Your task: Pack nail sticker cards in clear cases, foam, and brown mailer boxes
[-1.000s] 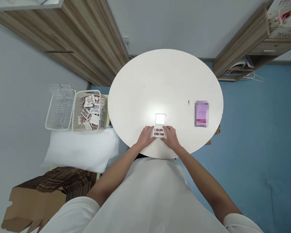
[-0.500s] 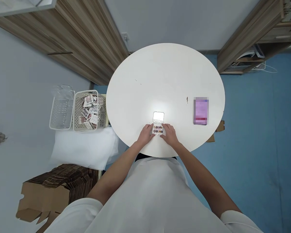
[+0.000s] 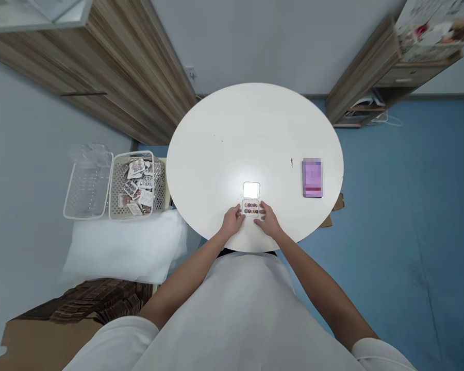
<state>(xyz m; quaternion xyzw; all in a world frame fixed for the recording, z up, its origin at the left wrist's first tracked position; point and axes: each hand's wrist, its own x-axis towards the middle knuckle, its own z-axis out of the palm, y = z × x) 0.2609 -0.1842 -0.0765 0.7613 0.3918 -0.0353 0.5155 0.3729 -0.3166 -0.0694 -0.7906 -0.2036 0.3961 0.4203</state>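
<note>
A small clear case lies on the white oval table near its front edge, with its lid raised or folded back on the far side. Two rows of small coloured pieces show inside it. My left hand is at the left side of the case, fingers bent and apart. At the right side is my right hand, with thumb and fingers spread beside the case's edge. Neither hand is closed round anything.
A purple, blurred box lies on the table's right part. Left of the table stand a basket of small packs and a clear bin. White sheets and stacked cardboard are at the lower left.
The camera view has shifted. My fingers have loosened a little from the sides of the case, whose lid still stands open.
</note>
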